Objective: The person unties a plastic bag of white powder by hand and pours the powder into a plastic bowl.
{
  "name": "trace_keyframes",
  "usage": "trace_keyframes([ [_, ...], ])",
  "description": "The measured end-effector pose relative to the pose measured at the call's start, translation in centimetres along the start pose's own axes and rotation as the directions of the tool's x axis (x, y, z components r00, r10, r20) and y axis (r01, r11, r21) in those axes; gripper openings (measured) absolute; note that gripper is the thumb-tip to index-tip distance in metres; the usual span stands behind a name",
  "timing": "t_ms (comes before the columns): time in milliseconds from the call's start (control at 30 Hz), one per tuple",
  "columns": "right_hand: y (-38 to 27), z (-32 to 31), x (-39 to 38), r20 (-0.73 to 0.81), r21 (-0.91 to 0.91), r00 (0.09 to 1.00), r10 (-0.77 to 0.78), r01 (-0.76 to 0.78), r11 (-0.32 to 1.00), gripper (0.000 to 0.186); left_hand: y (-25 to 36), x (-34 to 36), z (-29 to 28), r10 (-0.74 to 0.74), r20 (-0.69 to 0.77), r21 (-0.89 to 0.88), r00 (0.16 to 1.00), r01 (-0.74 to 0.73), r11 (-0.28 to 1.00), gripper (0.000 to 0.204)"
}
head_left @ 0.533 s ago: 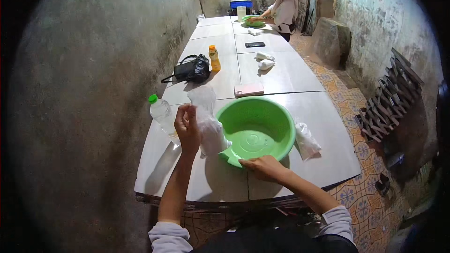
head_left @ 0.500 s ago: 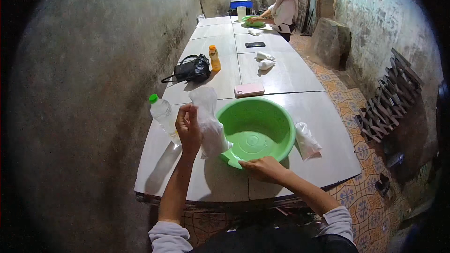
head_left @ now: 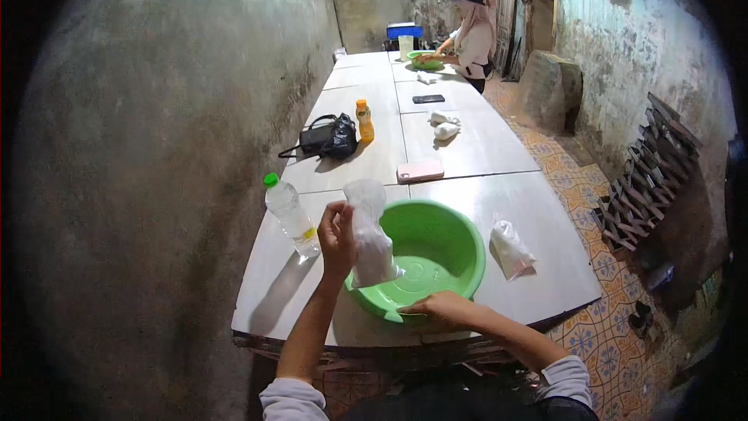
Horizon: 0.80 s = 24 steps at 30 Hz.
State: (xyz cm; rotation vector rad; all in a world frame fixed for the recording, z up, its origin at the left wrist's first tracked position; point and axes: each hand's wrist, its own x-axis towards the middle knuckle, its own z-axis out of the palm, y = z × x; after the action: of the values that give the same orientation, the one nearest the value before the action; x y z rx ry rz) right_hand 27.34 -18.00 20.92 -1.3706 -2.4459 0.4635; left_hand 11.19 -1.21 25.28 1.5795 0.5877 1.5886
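Note:
My left hand [head_left: 336, 238] pinches the upper part of a clear plastic bag of white powder [head_left: 374, 253]. The bag hangs over the left side of a round green basin [head_left: 460, 245], covering part of its rim. Fingers of my right hand [head_left: 444, 312] are closed on the basin's near rim. Inside, the basin shows a bare green bottom. A second bag of white powder [head_left: 510, 249] lies on the table to the right of the basin. Left of my left hand stands a clear bottle with a green cap [head_left: 290, 214].
Farther up the long pale table [head_left: 351, 165] are a pink phone [head_left: 421, 171], a black bag [head_left: 331, 139], an orange bottle [head_left: 364, 121], more white bags [head_left: 446, 129] and a dark phone [head_left: 428, 99]. At the far end a person [head_left: 473, 39] works over another green basin [head_left: 425, 61].
The view has tilted up, so the table sits lower in the picture. My left hand has brought the bag slightly right, over the basin. My right hand stays on the rim.

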Motion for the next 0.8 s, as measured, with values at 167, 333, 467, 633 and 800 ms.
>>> trace_keyframes([
  [167,0.1,-4.9,4.0,-0.647,0.487,0.736,0.198,0.199,0.85,0.04,0.1,-1.2,1.1,-0.022,0.076,-0.071,0.997,0.028,0.997,0.023],
  [333,2.7,-5.9,7.9,-0.644,0.694,0.666,0.377,0.301,0.654,0.023,1.4,-2.7,3.1,-0.009,0.1,-0.013,0.995,0.01,1.0,0.02],
  [467,0.7,-6.0,8.3,-0.624,0.759,0.667,0.408,0.391,0.521,0.016,1.4,-2.2,1.7,0.051,0.167,0.029,0.985,-0.056,0.998,0.02],
  [633,0.8,-6.2,7.3,-0.676,0.676,0.642,0.36,0.347,0.65,0.012,1.2,-1.3,0.3,0.017,0.252,0.254,0.968,-0.083,0.964,0.016],
  [800,1.0,-6.2,7.2,-0.674,0.662,0.636,0.375,0.295,0.689,0.011,-0.3,-1.7,0.2,-0.129,0.15,-0.097,0.98,0.145,0.985,0.021],
])
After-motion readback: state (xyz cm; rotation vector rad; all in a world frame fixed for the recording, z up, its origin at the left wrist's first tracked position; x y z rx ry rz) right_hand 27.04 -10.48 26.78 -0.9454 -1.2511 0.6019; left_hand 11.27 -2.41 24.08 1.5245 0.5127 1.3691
